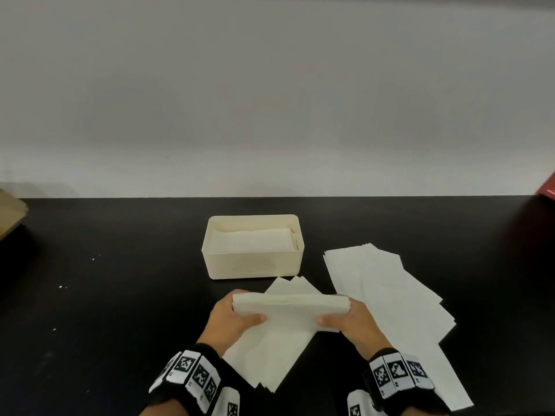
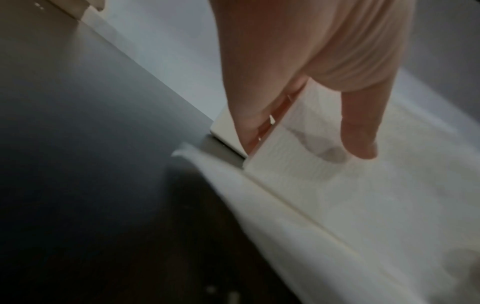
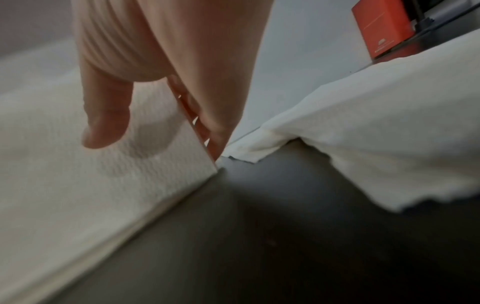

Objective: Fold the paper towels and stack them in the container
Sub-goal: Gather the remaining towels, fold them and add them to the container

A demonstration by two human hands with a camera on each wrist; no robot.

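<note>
A folded bundle of white paper towels (image 1: 290,310) is held above the black table, just in front of the cream container (image 1: 253,267). My left hand (image 1: 240,316) grips its left end, thumb on the near face and fingers behind. My right hand (image 1: 342,318) grips the right end the same way. In the left wrist view the thumb (image 2: 361,131) presses the towel bundle (image 2: 298,156); in the right wrist view the thumb (image 3: 106,119) lies on the towel bundle (image 3: 103,174). The container holds folded towels (image 1: 252,240). Unfolded towels (image 1: 270,352) lie under my hands.
A spread pile of unfolded paper towels (image 1: 387,301) lies right of the container. A red box (image 1: 548,184) stands at the table's far right edge, also the red box (image 3: 381,30) in the right wrist view. A brown cardboard piece (image 1: 10,211) sits at far left. A white wall backs the table.
</note>
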